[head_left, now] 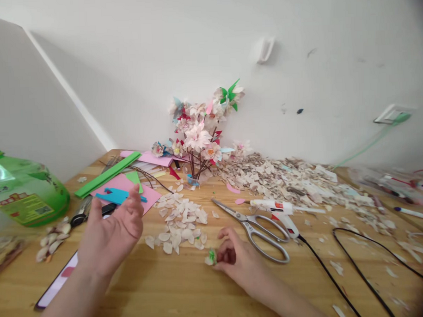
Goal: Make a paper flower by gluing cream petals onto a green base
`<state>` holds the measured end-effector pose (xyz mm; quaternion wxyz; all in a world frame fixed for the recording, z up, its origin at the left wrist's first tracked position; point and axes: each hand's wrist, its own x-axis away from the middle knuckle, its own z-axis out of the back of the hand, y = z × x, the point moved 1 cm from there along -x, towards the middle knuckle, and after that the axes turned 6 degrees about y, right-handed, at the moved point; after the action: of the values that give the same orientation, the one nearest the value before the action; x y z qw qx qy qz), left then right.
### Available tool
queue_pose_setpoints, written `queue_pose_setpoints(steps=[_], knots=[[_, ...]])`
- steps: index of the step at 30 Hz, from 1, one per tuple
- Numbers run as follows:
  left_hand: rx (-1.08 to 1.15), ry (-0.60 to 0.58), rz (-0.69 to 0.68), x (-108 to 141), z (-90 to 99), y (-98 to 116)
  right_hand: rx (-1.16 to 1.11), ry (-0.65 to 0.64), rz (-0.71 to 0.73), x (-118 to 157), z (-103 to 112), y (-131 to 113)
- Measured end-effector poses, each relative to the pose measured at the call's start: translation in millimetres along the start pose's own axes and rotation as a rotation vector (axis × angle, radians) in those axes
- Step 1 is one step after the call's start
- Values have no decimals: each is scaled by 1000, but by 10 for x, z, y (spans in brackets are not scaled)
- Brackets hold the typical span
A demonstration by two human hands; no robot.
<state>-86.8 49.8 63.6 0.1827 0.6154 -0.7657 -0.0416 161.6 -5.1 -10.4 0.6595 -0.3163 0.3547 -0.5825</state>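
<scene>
Left hand [112,233] raised, palm open

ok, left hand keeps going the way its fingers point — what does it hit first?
Probably the blue paper cutout on the pink sheet: the open left hand points up and away over them. Its height above the table is unclear, so it may pass over.

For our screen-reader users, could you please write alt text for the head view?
A right hand pinches a small green piece on a wooden table; the left hand hovers open beside pale shells, scissors and a shell-flower bouquet.
</scene>
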Motion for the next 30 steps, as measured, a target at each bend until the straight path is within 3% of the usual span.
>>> queue_pose_setpoints(steps=[4, 9, 17, 20, 24, 30], knots=[[134, -57, 46, -59, 86, 1, 52, -18, 45, 2, 6, -38], [96, -17, 79, -111, 202, -73, -19, -44, -31, -5, 23, -54], [50, -32, -31, -85, 87, -83, -147, -110, -9, 7, 208, 80], [-13, -56, -50, -105, 77, -40, -117, -58, -12, -28, 316, 108], [-308, -35, -151, -156, 118, -17, -114, 21, -27, -100, 356, 106], [-968, 44, -580, -148, 185, -83, 6, -22, 19, -237, 208, -46]])
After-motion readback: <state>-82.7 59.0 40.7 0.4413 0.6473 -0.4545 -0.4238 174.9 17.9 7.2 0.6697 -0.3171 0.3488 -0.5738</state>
